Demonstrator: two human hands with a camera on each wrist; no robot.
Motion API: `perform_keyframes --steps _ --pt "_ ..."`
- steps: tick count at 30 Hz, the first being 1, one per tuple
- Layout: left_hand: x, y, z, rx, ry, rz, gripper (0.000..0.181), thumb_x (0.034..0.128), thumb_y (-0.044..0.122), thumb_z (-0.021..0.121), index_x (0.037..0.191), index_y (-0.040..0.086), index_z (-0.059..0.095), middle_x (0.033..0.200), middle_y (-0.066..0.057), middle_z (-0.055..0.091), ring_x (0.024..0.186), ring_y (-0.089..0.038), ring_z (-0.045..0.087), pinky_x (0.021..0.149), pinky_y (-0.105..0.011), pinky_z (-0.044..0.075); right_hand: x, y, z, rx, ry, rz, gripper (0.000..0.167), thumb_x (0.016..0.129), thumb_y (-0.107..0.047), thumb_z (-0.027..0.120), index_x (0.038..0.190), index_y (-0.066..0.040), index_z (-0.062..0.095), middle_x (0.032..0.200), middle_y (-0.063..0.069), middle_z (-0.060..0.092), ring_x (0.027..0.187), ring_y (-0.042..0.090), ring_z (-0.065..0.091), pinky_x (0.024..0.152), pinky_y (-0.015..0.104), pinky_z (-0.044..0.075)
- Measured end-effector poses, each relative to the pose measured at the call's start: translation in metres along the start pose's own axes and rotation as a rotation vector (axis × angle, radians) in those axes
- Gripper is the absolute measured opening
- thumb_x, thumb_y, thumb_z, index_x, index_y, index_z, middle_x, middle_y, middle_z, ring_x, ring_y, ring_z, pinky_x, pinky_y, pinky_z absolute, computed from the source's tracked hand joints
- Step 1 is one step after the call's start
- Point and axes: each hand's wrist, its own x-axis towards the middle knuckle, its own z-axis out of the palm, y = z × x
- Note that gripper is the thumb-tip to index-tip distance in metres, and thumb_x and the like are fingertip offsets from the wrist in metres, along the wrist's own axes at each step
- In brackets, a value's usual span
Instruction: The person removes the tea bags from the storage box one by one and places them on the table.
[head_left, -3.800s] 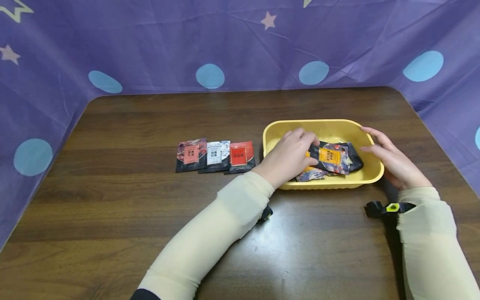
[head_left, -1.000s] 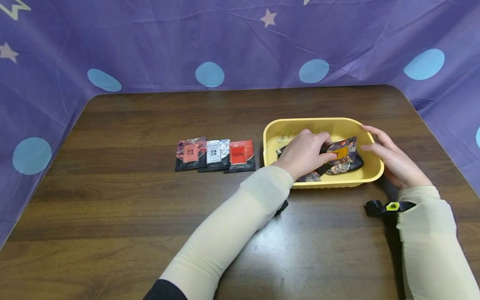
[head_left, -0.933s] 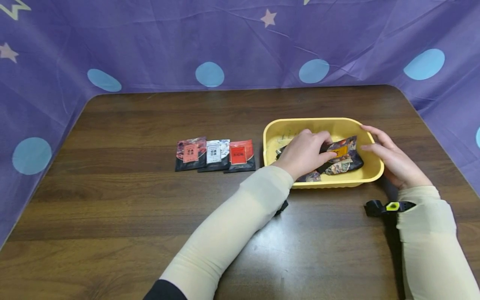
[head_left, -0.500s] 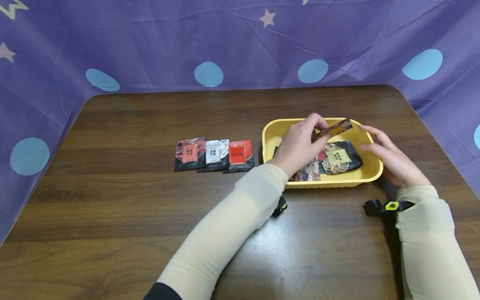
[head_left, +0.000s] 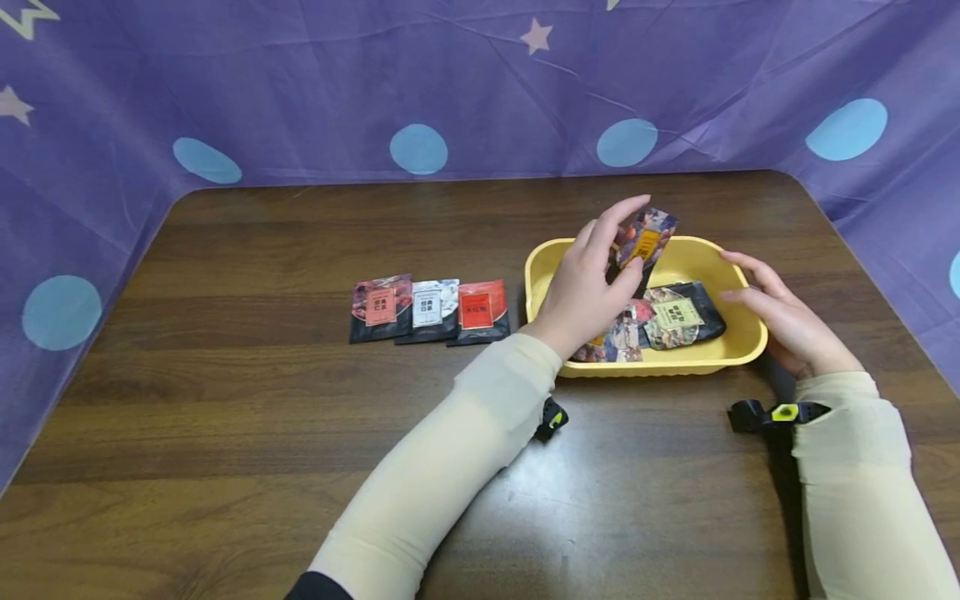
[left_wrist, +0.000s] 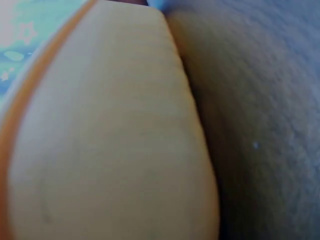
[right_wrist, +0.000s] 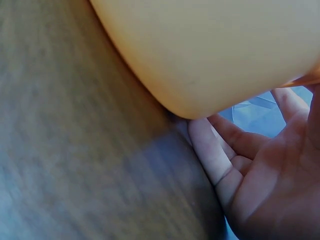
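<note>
My left hand (head_left: 588, 279) pinches a dark tea sachet with an orange label (head_left: 647, 237), raised above the back part of a yellow plastic basket (head_left: 738, 350). Inside the basket, a black tea sachet with a pale green label (head_left: 677, 315) lies to the right. More patterned sachets (head_left: 618, 342) are partly hidden under my left hand. At the basket's right end my right hand (head_left: 798, 325) holds the rim, thumb over the inside and fingers outside. The right wrist view shows its fingers (right_wrist: 210, 150) against the basket's outer wall. Only the basket wall (left_wrist: 110, 125) fills the left wrist view.
Left of the basket, three tea sachets lie in an overlapping row: a pinkish-red one (head_left: 381, 308), a white one (head_left: 427, 310) and a red one (head_left: 480, 312). The brown wooden table (head_left: 262, 417) is bordered by a purple patterned curtain (head_left: 315, 92).
My left hand has taken hold of the orange-labelled sachet and lifted it up and leftward, uncovering the green-labelled one. My right hand and the row of sachets have stayed put.
</note>
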Motion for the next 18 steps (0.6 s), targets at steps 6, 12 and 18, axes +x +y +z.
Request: perform_keyframes --steps 6,12,18 --pt "-0.006 0.003 -0.009 -0.053 0.034 -0.013 0.056 0.0964 0.012 0.061 0.145 0.017 0.034 0.121 -0.011 0.06 0.102 -0.017 0.061 0.083 -0.022 0.049 -0.001 0.0 -0.001 0.01 0.003 0.006 0.047 0.102 -0.008 0.047 0.139 -0.036 0.038 0.126 -0.005 0.041 0.091 0.005 0.063 0.064 0.031 0.057" --pt "-0.015 0.002 -0.017 -0.097 0.04 -0.064 0.049 0.096 0.014 0.064 0.136 0.014 0.035 0.109 -0.011 0.066 0.1 -0.015 0.063 0.085 -0.019 0.047 -0.001 0.0 -0.001 0.01 0.006 0.0 0.047 0.102 -0.008 0.047 0.139 -0.035 0.039 0.126 -0.006 0.041 0.092 0.004 0.063 0.065 0.03 0.057" --pt "-0.022 0.002 -0.027 -0.125 0.068 -0.099 0.047 0.0954 0.016 0.066 0.133 0.014 0.038 0.102 -0.01 0.069 0.094 -0.014 0.064 0.07 -0.019 0.045 0.0 -0.001 0.0 0.003 0.003 0.001 0.047 0.102 -0.008 0.047 0.139 -0.036 0.039 0.126 -0.007 0.04 0.091 0.004 0.063 0.064 0.03 0.057"
